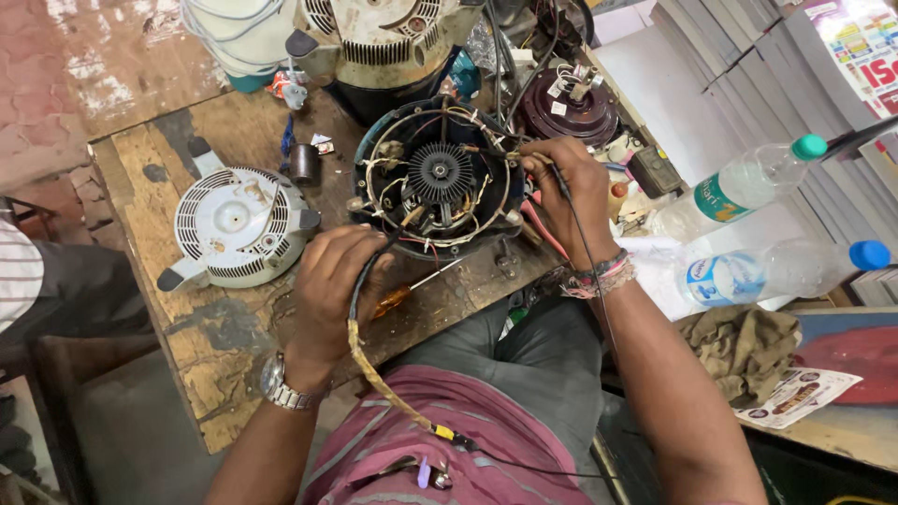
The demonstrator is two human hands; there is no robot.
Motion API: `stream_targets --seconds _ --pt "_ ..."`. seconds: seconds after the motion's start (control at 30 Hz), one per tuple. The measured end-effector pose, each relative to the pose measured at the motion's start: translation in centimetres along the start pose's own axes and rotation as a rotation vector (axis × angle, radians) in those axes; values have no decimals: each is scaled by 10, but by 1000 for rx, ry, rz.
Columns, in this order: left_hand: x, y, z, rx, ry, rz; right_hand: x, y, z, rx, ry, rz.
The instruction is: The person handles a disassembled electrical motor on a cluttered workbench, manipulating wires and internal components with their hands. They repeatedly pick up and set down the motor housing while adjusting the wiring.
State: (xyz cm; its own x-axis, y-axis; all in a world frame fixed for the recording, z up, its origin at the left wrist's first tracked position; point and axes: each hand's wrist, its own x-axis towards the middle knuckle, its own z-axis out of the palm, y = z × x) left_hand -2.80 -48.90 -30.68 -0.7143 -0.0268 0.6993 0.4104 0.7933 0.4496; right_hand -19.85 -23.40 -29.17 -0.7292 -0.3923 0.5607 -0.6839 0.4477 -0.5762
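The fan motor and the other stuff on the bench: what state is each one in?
Fan motor: opened, wires bare.
White cover: taken off, lying flat.
Screwdriver: lying on the bench.
Two bottles: capped, lying down.
Left hand: gripping a cable.
Right hand: pinching a probe.

The left hand covers the lower rim of the open motor housing and part of the screwdriver; the right hand hides the housing's right edge; the wire ends inside are too small to follow; the large appliance and the white container are cut off by the top edge; the person seated at left is cropped at the frame's side.
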Motion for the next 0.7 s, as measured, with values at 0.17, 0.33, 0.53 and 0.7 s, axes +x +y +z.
stream_targets --seconds 0.17,0.33,0.53,0.7 --pt "1 -2 1 13 -10 5 2 -2 1 -3 0 -29" --pt "3 -2 2 11 -1 18 2 -1 1 -10 -8 -12" --pt "3 -1 -1 -2 -8 22 2 -1 3 -5 -13 -5" --pt "4 -1 0 -43 -1 25 1 2 2 -8 -23 -8"
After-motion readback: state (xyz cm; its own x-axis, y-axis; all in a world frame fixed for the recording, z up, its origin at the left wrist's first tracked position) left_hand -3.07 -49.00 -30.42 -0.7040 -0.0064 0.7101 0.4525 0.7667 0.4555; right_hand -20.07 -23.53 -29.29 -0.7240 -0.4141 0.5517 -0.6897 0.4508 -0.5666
